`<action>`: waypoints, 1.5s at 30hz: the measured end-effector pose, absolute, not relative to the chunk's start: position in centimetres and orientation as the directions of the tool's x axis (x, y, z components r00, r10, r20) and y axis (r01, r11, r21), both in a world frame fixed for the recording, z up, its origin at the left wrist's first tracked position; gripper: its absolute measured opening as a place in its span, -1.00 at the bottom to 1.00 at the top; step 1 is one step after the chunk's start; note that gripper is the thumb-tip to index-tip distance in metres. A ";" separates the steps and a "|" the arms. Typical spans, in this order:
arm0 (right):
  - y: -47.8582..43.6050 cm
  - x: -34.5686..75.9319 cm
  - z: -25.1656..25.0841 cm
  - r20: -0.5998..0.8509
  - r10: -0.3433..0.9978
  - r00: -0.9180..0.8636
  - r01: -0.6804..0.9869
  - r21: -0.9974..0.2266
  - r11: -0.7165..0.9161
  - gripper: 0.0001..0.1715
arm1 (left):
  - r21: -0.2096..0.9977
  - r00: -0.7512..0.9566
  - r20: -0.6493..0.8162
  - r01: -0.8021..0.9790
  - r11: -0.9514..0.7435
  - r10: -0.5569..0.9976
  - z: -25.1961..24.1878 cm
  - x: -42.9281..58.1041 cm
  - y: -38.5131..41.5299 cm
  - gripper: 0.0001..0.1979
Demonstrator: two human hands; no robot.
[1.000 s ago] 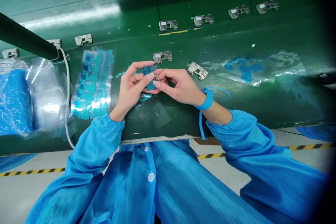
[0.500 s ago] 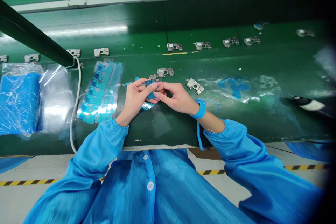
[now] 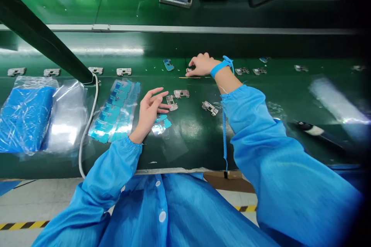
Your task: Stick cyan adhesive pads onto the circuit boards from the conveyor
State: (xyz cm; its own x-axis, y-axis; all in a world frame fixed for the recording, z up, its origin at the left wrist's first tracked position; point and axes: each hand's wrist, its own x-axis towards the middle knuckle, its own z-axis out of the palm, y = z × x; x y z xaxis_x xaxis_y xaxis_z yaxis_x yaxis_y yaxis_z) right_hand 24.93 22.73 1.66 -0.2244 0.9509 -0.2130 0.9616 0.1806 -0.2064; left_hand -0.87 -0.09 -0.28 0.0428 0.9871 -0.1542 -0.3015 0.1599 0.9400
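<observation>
My left hand (image 3: 151, 109) is over the bench with its fingers spread and nothing in it. Beside its fingertips lie two bare circuit boards, one upright (image 3: 172, 103) and one crosswise (image 3: 181, 93). Farther out, my right hand (image 3: 203, 65) has its fingers closed around a circuit board (image 3: 189, 70) in the back row, mostly covered by the hand. A blue-filmed circuit board (image 3: 168, 65) rests to the left of that hand. Under my left hand is a clear sheet with cut blue film pieces (image 3: 162, 123). Another bare board (image 3: 210, 108) lies to the right.
A sheet of blue film stickers (image 3: 114, 112) and a plastic-wrapped blue stack (image 3: 29, 114) are on the left, by a white cable (image 3: 90, 119) and a slanted dark post (image 3: 49, 32). A black-and-white tool (image 3: 311, 128) lies right. A coiled wrist cord (image 3: 224, 135) hangs from my right wrist.
The blue-filmed board has left my hands and now lies in the back row. My right hand has reached forward to another board; my left hand has opened. The view has tilted up.
</observation>
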 end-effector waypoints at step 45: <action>-0.7 20.6 -1.0 0.696 0.639 -0.328 0.271 -0.579 0.769 -0.81 | 0.919 0.155 -0.155 -0.341 0.200 0.976 -2.1 -2.0 2.2 -0.50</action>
